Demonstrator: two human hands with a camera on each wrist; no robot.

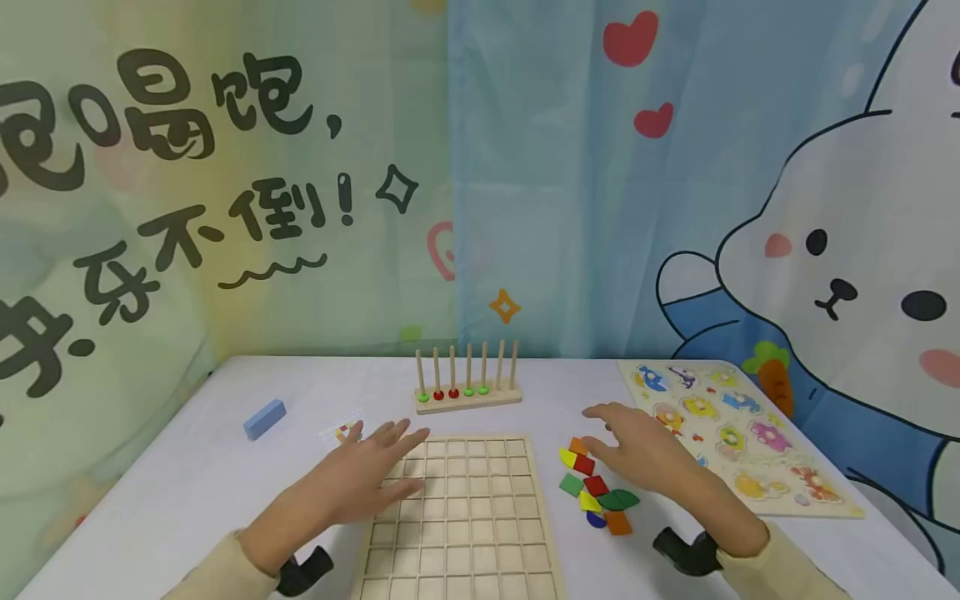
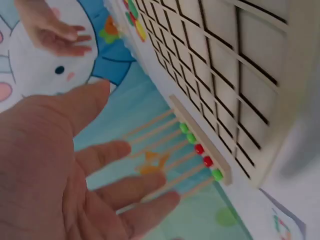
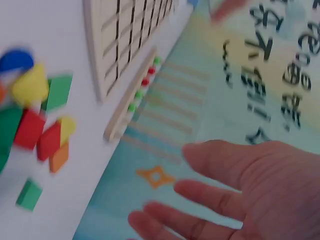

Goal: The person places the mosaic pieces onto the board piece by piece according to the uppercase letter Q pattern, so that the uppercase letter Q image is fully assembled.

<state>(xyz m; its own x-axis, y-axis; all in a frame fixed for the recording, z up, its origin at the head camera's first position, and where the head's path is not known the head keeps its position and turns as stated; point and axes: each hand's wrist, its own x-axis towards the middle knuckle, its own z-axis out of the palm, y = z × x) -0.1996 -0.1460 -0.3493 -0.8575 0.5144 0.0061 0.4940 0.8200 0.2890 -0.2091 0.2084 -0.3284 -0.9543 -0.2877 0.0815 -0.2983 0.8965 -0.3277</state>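
My left hand (image 1: 360,479) hovers over the upper left part of a wooden grid board (image 1: 472,533), its fingers spread and nothing in them. To the right, my right hand (image 1: 645,446) reaches forward beside a loose group of coloured blocks (image 1: 596,483), fingers slightly bent and holding nothing. The blocks are red, yellow, green, orange and blue, in square, leaf-like and rounded shapes. Behind the board stands a wooden peg rack (image 1: 468,400) with upright pegs; green and red beads sit low on several of them. Both palms look empty in the wrist views.
On the right lies a picture puzzle board (image 1: 738,433) with animal and flower shapes. A blue block (image 1: 265,419) rests at the left of the white table (image 1: 187,492). A small patterned card (image 1: 342,432) lies just past my left hand. A printed curtain (image 1: 525,167) hangs behind.
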